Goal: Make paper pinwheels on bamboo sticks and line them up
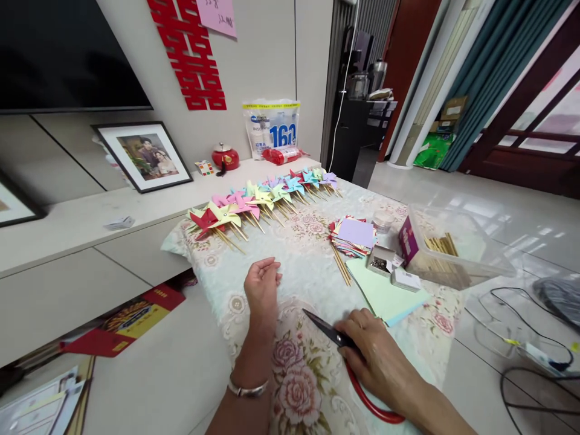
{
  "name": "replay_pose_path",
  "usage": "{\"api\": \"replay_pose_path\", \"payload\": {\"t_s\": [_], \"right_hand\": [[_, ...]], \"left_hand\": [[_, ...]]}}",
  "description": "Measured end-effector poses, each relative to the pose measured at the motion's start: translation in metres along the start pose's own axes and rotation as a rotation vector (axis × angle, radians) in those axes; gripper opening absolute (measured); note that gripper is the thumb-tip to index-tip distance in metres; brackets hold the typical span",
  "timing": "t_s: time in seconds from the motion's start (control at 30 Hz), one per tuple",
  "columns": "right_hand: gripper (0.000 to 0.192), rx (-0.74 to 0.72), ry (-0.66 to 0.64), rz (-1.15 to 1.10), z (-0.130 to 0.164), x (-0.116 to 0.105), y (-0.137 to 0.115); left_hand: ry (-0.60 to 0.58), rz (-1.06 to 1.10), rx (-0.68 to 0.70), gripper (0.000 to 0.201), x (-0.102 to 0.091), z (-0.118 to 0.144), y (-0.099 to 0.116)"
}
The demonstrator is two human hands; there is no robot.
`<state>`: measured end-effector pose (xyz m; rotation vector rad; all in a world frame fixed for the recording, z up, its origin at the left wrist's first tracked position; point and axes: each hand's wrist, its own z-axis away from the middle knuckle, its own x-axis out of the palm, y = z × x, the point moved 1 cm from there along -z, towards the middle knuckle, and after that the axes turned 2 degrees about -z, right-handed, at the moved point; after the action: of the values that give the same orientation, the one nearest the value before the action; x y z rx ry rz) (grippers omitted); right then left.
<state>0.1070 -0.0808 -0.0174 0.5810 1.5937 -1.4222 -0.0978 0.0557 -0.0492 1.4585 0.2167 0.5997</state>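
Observation:
My left hand [263, 283] rests over the flowered tablecloth [301, 393], its fingers curled in together with nothing visible in them. In my right hand [369, 347] is a pair of scissors [321, 326] with dark blades and red handles, lying low at the cloth, blades pointing forward and left. Beyond my left hand lie rows of paper pinwheels [226, 214] in several colours on thin wooden sticks. Ahead of my right hand are pale green paper sheets [380, 296], a stack of coloured paper squares [356, 232] and a few loose sticks [342, 266].
A small open box of metal fasteners [380, 261] and a small white box [405, 280] sit on the green sheets. At the right stands a clear plastic bin [471, 266] with sticks inside. A picture frame [142, 156] and a red pot [225, 159] stand on the cabinet.

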Motion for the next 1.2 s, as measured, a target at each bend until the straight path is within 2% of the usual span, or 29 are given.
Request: {"api": "replay_pose_path", "payload": {"t_s": [0.17, 0.33, 0.5, 0.63, 0.73, 0.83, 1.03, 1.2], "right_hand": [[0.015, -0.036, -0.042, -0.019, -0.014, -0.012, -0.005], [0.021, 0.128, -0.003, 0.184, -0.066, -0.027, -0.004], [0.018, 0.203, 0.021, 0.249, -0.107, -0.017, -0.009], [0.022, 0.245, 0.027, 0.313, -0.114, -0.002, -0.015], [0.022, 0.195, 0.007, 0.328, -0.113, 0.0, -0.014], [0.02, 0.151, 0.001, 0.328, -0.111, -0.01, -0.003], [0.029, 0.23, 0.102, 0.36, -0.122, -0.045, 0.027], [0.026, 0.25, 0.107, 0.387, -0.141, -0.044, 0.03]], "left_hand": [[0.031, -0.035, 0.022, 0.028, -0.005, -0.001, -0.005], [0.015, -0.122, 0.066, 0.024, 0.002, -0.002, -0.009], [0.006, -0.207, 0.104, 0.021, 0.004, -0.001, -0.01], [-0.014, -0.25, 0.122, 0.021, 0.003, -0.003, -0.012], [-0.026, -0.284, 0.127, 0.021, 0.003, -0.004, -0.014], [-0.031, -0.308, 0.129, 0.019, 0.003, -0.004, -0.014], [-0.033, -0.347, 0.13, 0.017, 0.003, -0.006, -0.017], [-0.036, -0.364, 0.139, 0.017, 0.002, -0.008, -0.018]]}}
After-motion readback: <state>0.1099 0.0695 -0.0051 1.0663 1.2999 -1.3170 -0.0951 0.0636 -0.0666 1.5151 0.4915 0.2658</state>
